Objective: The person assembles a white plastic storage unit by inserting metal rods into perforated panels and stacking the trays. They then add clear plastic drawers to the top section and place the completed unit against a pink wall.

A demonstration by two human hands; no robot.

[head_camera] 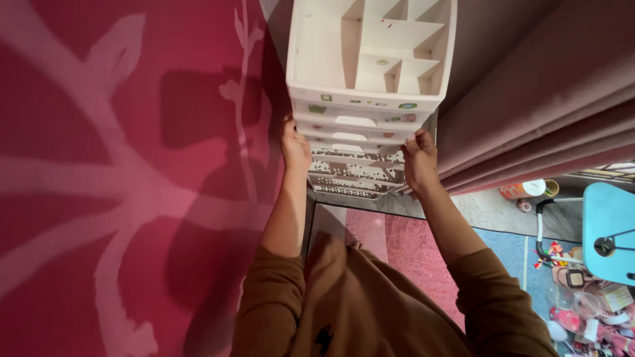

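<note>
A dark red bedcover [99, 198] with a pale branching pattern fills the left half of the view, and a heavy mauve curtain [529, 86] hangs in folds down the right. Between them stands a white plastic drawer tower [370, 99], seen from above: its long axis runs upright from the floor toward the camera, the open top tray of partitioned compartments faces up, and the drawer fronts with their handle slots and small stickers face the person. Lower drawers show a pierced lattice pattern. The tower sits on a grey floor [489, 211], against the bedcover's right edge and just beside the curtain. A pink and blue rug [410, 244] lies below it. At the right edge stands a light blue table [608, 225], with toys and clutter heaped beneath. Brown sleeves reach forward. The left hand [294, 147] is closed around the tower's left side, fingers wrapped behind the edge; the right hand [419, 158] grips the right side likewise, thumb at the front.
</note>
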